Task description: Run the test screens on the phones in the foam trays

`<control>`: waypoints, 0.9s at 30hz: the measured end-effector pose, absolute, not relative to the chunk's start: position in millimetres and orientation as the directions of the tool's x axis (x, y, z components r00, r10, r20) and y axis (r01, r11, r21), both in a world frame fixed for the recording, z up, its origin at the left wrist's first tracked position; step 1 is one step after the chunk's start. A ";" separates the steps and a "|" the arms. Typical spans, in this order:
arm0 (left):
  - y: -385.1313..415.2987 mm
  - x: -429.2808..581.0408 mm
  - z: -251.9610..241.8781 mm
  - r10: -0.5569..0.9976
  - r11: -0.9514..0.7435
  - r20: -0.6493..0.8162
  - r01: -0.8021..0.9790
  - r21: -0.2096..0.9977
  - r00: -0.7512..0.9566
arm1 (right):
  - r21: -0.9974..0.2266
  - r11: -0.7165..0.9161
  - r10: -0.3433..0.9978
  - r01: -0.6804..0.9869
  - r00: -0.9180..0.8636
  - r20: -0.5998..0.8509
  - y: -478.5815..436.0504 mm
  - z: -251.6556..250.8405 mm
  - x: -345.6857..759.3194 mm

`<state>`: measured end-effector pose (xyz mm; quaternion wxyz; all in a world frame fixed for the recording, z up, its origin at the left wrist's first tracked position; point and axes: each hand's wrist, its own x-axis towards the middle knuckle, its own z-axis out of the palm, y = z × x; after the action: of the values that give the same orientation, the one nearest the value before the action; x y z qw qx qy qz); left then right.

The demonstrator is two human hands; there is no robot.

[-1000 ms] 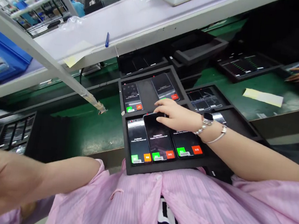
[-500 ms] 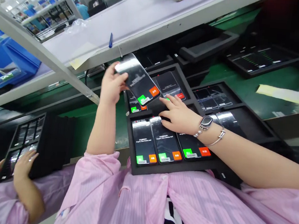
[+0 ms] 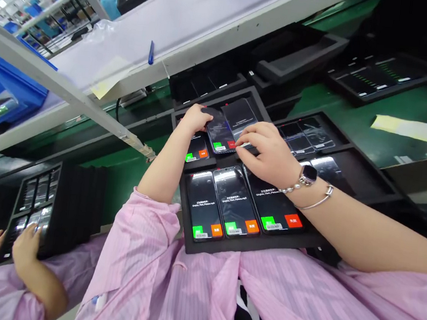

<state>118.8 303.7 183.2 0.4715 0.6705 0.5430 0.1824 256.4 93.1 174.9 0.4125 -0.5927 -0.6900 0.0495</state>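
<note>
while the left hand (image 3: 196, 119) grips its upper end, a dark, glossy phone (image 3: 219, 131) with green and red blocks (image 3: 218, 146) lies in the tray (image 3: 235, 245)'s far row. the right hand (image 3: 266, 149) curls nearby, its grip unclear.

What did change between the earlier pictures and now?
The left hand lowered the raised phone into the middle of the far row in the tray, and remains at its upper end. The right hand stays over the tray; three near phones remain.

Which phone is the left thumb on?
In the tray, the middle phone of the far row: the left hand has its thumb over that one's upper-left corner only.
</note>
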 end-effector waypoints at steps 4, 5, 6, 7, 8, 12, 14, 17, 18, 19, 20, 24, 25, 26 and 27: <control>304.2 119.8 180.4 0.909 -0.061 -0.220 0.634 0.771 0.355 | -0.569 0.241 0.847 0.786 0.116 0.519 88.9 177.3 265.2; 303.4 117.0 182.2 0.917 -0.134 -0.167 0.671 0.729 0.364 | -0.571 0.239 0.839 0.786 0.129 0.528 87.5 176.8 268.3; 301.5 112.2 185.0 0.920 -0.220 -0.093 0.700 0.679 0.380 | -0.573 0.238 0.834 0.784 0.137 0.535 86.2 175.7 271.5; 298.1 105.1 188.7 0.914 -0.312 -0.006 0.714 0.626 0.405 | -0.575 0.238 0.831 0.782 0.142 0.537 85.2 174.2 274.5; 292.7 95.7 192.8 0.895 -0.404 0.089 0.711 0.576 0.437 | -0.578 0.240 0.832 0.780 0.142 0.536 84.7 172.3 277.3; 247.5 40.6 201.4 0.720 -0.694 0.376 0.599 0.398 0.584 | -0.611 0.244 0.863 0.753 0.120 0.491 88.3 162.3 282.5; 215.9 10.7 194.5 0.660 -0.748 0.436 0.594 0.297 0.612 | -0.631 0.237 0.889 0.739 0.097 0.448 92.6 157.0 281.9; 176.6 -22.4 172.6 0.691 -0.710 0.401 0.670 0.217 0.602 | -0.615 0.240 0.914 0.751 0.040 0.405 99.0 148.6 281.1; 168.4 -28.7 165.1 0.720 -0.682 0.365 0.701 0.210 0.590 | -0.602 0.241 0.919 0.761 0.021 0.394 100.8 145.6 281.4; 162.9 -32.4 158.8 0.750 -0.651 0.328 0.730 0.208 0.575 | -0.593 0.235 0.927 0.770 0.007 0.376 102.2 142.9 282.1; 159.7 -33.6 154.2 0.776 -0.621 0.296 0.756 0.206 0.557 | -0.588 0.225 0.935 0.777 -0.001 0.356 102.9 140.8 282.9; 161.8 -16.4 151.0 0.787 -0.607 0.283 0.769 0.201 0.547 | -0.613 0.254 0.911 0.748 0.028 0.411 96.5 148.0 284.5; 164.0 -7.5 151.6 0.767 -0.633 0.294 0.746 0.206 0.570 | -0.616 0.287 0.877 0.733 0.057 0.476 91.7 154.5 284.0; 166.4 2.4 151.9 0.744 -0.663 0.301 0.718 0.213 0.597 | -0.612 0.321 0.835 0.723 0.089 0.543 85.3 162.7 283.2; 168.9 12.7 151.7 0.720 -0.691 0.299 0.688 0.222 0.626 | -0.601 0.352 0.789 0.718 0.117 0.603 77.5 171.9 282.3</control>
<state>12.7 168.9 151.7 0.0432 0.9006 0.3909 0.1850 282.3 77.5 171.9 0.4857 -0.5680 -0.6634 0.0368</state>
